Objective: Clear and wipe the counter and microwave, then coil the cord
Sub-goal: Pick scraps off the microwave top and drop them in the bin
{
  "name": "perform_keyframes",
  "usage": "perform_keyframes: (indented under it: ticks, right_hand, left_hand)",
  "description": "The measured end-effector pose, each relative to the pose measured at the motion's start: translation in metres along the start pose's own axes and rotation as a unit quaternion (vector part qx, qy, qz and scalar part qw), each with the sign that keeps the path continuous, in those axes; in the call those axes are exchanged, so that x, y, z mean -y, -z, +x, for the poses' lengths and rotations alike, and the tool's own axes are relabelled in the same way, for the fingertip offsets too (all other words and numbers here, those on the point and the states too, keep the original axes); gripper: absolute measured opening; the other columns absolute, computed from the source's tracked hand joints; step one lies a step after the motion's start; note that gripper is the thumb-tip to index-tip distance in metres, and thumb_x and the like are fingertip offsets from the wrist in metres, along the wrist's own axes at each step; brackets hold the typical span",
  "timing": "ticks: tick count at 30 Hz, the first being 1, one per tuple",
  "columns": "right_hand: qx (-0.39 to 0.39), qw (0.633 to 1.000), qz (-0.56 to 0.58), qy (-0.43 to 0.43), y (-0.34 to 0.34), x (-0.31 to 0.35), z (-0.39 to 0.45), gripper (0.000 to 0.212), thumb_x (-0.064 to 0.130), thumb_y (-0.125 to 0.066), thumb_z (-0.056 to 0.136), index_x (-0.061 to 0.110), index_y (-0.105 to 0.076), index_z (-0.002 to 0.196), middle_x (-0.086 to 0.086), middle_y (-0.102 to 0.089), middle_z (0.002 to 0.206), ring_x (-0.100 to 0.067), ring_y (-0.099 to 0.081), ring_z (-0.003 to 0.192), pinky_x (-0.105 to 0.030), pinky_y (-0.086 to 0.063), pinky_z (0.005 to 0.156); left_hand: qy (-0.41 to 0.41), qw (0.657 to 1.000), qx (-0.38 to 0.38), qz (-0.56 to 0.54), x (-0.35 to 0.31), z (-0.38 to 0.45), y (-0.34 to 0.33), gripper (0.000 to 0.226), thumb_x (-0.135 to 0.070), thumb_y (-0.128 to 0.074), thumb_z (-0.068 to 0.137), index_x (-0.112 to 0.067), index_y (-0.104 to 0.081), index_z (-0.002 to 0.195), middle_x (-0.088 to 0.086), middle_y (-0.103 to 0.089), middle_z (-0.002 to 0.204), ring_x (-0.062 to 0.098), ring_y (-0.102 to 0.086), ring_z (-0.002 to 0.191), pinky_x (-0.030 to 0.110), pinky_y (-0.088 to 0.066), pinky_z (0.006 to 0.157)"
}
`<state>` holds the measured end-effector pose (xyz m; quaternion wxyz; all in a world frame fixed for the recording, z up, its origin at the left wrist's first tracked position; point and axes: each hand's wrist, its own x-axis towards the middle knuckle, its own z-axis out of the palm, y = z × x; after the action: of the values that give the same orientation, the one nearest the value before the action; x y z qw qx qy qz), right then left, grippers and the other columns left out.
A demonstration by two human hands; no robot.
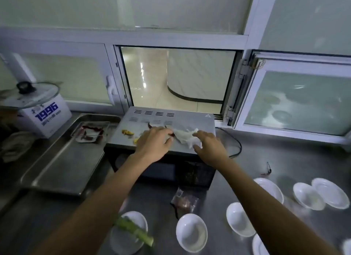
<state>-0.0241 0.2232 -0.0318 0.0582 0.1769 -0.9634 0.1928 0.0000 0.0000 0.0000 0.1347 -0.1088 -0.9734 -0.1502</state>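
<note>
On top of the microwave [190, 119], left hand [154, 142] pinches a chili [170, 132] and right hand [209, 143] hovers spread by the tissue [187, 137] — a careless sweep could knock the yellow scraps [127, 132] onto the counter [284, 159].

Both bare forearms reach forward, converging. The left hand [154, 143] lies knuckles up with its fingers curled. The right hand [209, 143] hovers palm down, fingers spread loosely.

Blue "1996" on the white box [45, 118] — warning triangle on the microwave [190, 121] top.
</note>
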Motion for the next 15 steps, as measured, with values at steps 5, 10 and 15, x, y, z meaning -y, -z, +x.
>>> perform_keyframes:
  ticks: [5, 10, 15]
  right_hand:
    - [-0.008, 0.999, -0.006, -0.051, -0.007, -0.005, 0.008, 0.045, 0.025, -0.062, 0.093, 0.018, -0.054, 0.137, -0.007, -0.051, 0.142, -0.032, -0.046, 0.129, -0.046, -0.039, 0.104]
    - [-0.026, 0.995, -0.004, -0.092, -0.014, -0.011, 0.012, 0.038, 0.023, -0.063, 0.091, 0.017, -0.060, 0.128, -0.006, -0.061, 0.128, -0.033, -0.055, 0.116, -0.046, -0.047, 0.095]
    - [-0.029, 0.993, 0.009, -0.116, -0.021, -0.020, 0.012, 0.040, 0.020, -0.063, 0.087, 0.014, -0.062, 0.126, -0.009, -0.066, 0.123, -0.036, -0.058, 0.113, -0.048, -0.049, 0.092]
  left_hand:
    - [-0.050, 0.998, 0.007, 0.022, 0.004, 0.018, -0.020, 0.027, -0.031, -0.061, 0.094, -0.021, -0.068, 0.119, -0.002, -0.069, 0.117, 0.021, -0.061, 0.106, 0.042, -0.053, 0.085]
    - [-0.084, 0.996, 0.018, 0.019, 0.005, 0.039, -0.041, 0.029, -0.033, -0.064, 0.092, -0.023, -0.068, 0.119, -0.004, -0.069, 0.117, 0.019, -0.060, 0.107, 0.045, -0.051, 0.087]
    - [-0.108, 0.993, 0.047, 0.016, 0.000, 0.052, -0.058, 0.041, -0.041, -0.060, 0.094, -0.028, -0.060, 0.133, -0.005, -0.061, 0.132, 0.020, -0.054, 0.119, 0.044, -0.044, 0.096]
